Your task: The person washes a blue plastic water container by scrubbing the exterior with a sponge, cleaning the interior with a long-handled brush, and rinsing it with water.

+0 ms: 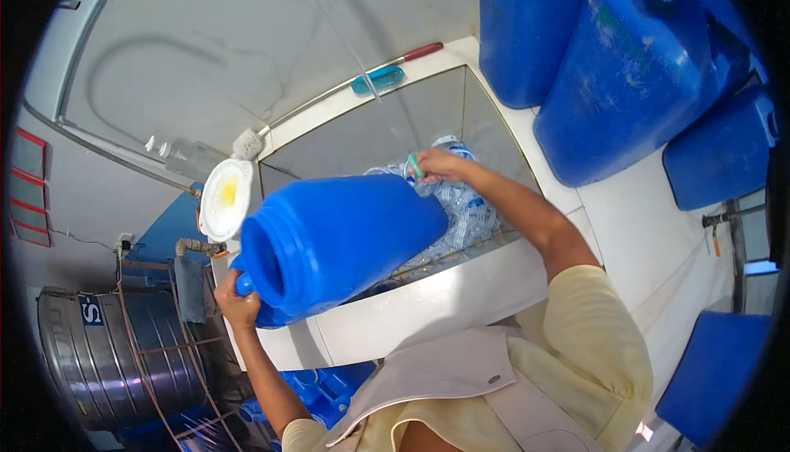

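A large blue plastic drum [362, 234] lies tilted on its side across the near edge of a tiled basin [329, 149], its wide open mouth facing left. My left hand [237, 297] is closed around a handle beside that mouth. Over the drum's far right end, my right hand [443, 165] is closed on a small green thing [415, 165], too small to name for certain. Beneath and beside it, many clear plastic bottles [471, 220] fill the basin, partly hidden by the drum.
On the basin's far ledge lie a long-handled brush [329, 91] and a turquoise dish [378, 80]. A white tub [226, 198] with something yellow stands at the left corner. Big blue jerrycans [625, 73] crowd the right. A ribbed metal tank [123, 353] stands lower left.
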